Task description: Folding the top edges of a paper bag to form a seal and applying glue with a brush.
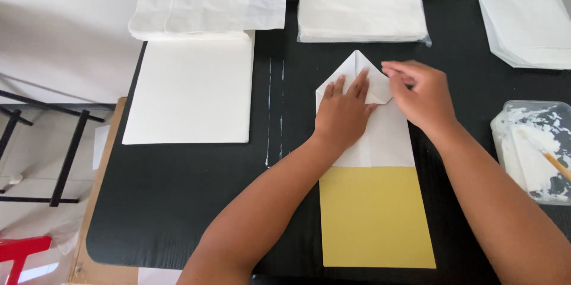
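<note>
White paper (386, 136) folding on yellow card (376, 216): left hand (344, 113) pressed flat, fingers spread; right hand (423, 96) creasing corner flap. Next move probably needs firm edge pressure.

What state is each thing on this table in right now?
White paper sheet: top corners folded into a point, lying over the yellow card.
Yellow card: flat, upper part covered.
Left hand: pressing flat on the fold.
Right hand: fingers on the right flap.
Paste tub: open, smeared white, brush resting inside.
Wrapped paper stack: in clear plastic.
Large white sheets: flat, unfolded.
Black table: streaked with white paste.
</note>
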